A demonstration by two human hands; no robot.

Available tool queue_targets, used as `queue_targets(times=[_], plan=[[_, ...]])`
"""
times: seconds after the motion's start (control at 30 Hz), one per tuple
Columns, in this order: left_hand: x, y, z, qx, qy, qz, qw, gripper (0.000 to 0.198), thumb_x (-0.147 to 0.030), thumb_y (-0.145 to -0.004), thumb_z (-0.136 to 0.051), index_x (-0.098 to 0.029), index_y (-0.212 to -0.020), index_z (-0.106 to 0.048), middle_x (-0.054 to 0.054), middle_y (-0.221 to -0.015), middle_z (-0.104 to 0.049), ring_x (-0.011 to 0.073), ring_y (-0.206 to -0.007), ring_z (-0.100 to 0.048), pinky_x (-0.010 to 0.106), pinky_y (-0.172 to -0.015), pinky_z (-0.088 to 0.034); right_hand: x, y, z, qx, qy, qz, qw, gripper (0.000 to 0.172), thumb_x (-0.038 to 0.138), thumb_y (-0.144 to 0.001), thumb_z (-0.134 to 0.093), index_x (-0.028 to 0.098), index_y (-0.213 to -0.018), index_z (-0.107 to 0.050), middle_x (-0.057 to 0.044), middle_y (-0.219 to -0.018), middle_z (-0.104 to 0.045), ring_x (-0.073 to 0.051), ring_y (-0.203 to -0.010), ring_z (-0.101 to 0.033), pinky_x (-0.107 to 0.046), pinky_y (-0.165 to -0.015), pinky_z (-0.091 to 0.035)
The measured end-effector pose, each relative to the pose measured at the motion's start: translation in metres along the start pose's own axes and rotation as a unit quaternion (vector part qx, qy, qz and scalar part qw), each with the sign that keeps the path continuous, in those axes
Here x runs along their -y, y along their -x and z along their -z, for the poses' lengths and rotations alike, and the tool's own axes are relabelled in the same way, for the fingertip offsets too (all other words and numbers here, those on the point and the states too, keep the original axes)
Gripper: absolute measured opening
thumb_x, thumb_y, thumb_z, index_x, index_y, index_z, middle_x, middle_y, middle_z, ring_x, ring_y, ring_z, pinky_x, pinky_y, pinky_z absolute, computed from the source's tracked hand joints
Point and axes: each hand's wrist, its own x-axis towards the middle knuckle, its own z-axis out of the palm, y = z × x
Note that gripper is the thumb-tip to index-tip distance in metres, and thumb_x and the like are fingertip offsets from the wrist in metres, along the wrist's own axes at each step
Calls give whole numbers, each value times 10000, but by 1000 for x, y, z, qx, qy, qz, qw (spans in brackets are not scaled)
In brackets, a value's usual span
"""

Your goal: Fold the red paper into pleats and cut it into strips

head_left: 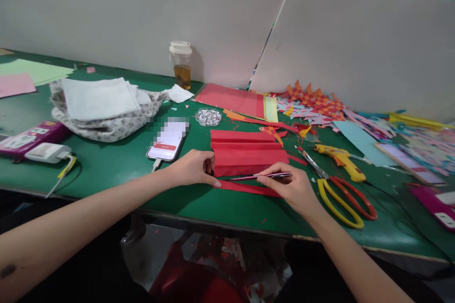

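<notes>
Creased red paper (249, 160) lies on the green table in front of me, its folds running across. A narrow red paper strip (249, 188) lies along its near side, with a gap of green between them. My left hand (197, 168) is at the left end; its thumb presses on the strip and its curled fingers meet the larger paper's left edge. Between the fingers and thumb of my right hand (287, 184) is a slim, pointed metal tool (275, 176), its tip toward the left over the gap. The tool's exact kind is unclear.
Right of the paper lie open scissors (337, 194) and a yellow glue gun (341, 158) with a cord. A charging phone (168, 139) is at left. Behind stand a lidded tea cup (182, 66), a dish of googly eyes (208, 117) and woven paper fish (313, 99).
</notes>
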Motion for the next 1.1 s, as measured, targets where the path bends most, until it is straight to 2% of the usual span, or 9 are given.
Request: queue_targets(times=[0.27,0.4,0.53,0.8,1.1], plan=[[0,1,1,6,-9,-8,1000,462,-529,-524,-739,-187,-693,-477,-13,-673,-560,123,-590,-507,229,-505,-339,0,0,-1,-12,38,5,999,200,382,-677,-699,191,-694,-643,-42,-707,-696,-194,-645,-648,-306,-630,-500],[-4,4,5,21,-41,-30,998,413,-516,-578,-713,-187,-691,-491,-20,-641,-534,116,-568,-491,223,-496,-321,3,2,-1,-24,54,5,998,193,385,-678,-695,198,-682,-646,-36,-695,-693,-191,-635,-645,-296,-612,-495],[-4,4,6,25,-68,-38,997,429,-539,-572,-709,-185,-679,-491,-19,-624,-538,105,-539,-474,222,-474,-292,5,3,-2,-18,71,21,997,176,379,-692,-685,207,-682,-646,-31,-687,-695,-193,-642,-648,-304,-631,-501],[-4,5,5,18,-58,-30,998,424,-534,-574,-709,-188,-643,-474,-18,-612,-536,103,-526,-459,234,-475,-283,3,3,3,-26,33,13,999,192,383,-681,-696,202,-702,-637,-53,-750,-710,-206,-674,-660,-318,-642,-520],[-4,5,4,16,-57,-33,998,420,-531,-568,-710,-185,-648,-487,-20,-619,-542,98,-523,-457,228,-484,-284,4,4,3,-16,45,5,999,201,394,-671,-699,203,-685,-637,-56,-747,-712,-218,-688,-666,-327,-650,-522]])
